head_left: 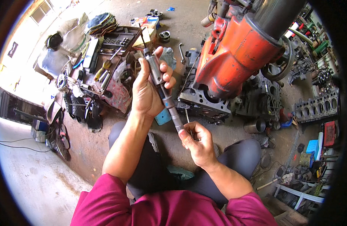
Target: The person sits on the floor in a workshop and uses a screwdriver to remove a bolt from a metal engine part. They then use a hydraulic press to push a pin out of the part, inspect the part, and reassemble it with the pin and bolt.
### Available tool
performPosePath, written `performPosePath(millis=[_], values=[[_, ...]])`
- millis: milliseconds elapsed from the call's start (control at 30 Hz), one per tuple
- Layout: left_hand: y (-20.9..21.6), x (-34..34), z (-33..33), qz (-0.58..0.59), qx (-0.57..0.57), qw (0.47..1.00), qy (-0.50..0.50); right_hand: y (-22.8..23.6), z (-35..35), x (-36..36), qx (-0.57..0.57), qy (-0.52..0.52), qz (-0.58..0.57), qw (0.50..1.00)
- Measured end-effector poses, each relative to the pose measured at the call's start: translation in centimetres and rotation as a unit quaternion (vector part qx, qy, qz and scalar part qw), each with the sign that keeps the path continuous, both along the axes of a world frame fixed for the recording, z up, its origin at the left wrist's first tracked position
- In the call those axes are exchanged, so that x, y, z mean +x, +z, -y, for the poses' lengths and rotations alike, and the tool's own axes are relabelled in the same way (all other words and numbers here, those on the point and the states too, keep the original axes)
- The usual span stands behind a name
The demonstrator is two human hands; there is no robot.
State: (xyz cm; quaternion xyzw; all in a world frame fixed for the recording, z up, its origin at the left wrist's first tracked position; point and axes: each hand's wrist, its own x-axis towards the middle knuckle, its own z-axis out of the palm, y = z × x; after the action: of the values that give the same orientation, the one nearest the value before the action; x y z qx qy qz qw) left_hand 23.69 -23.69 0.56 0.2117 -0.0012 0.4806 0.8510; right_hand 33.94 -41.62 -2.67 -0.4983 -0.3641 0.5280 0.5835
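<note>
1. Over the lap (152, 179), I am holding a long metal tool (168, 102) aslant between both hands, watching it from afar.
2. My left hand (146, 95) is wrapping the upper cylinder (155, 70), its fingers curled closed around it and the thumb pressing from the left; a thin dark rod (143, 37) is showing at the top end.
3. My right hand (199, 145) is gripping the lower end, thumb and fingers closed on it; I cannot quite make out what the hidden fingertips are touching.
4. As for progress, I am judging the tool's sections to be already joined end to end.
5. Both hands are holding it apart from the engine block (203, 101) and the red machine (233, 56) beyond; how much is left, I am not managing to tell.
</note>
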Motion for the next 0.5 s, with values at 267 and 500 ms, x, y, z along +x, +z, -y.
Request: performPosePath(millis=[267, 500], values=[[-0.08, 0.16, 0.10, 0.036, -0.023, 0.999, -0.032, -0.18, 0.31, -0.13, -0.061, 0.120, -0.359, 0.924], [0.37, 0.36, 0.33, 0.039, -0.030, 0.998, -0.044, -0.04, 0.40, -0.15, -0.059, 0.152, -0.420, 0.893]])
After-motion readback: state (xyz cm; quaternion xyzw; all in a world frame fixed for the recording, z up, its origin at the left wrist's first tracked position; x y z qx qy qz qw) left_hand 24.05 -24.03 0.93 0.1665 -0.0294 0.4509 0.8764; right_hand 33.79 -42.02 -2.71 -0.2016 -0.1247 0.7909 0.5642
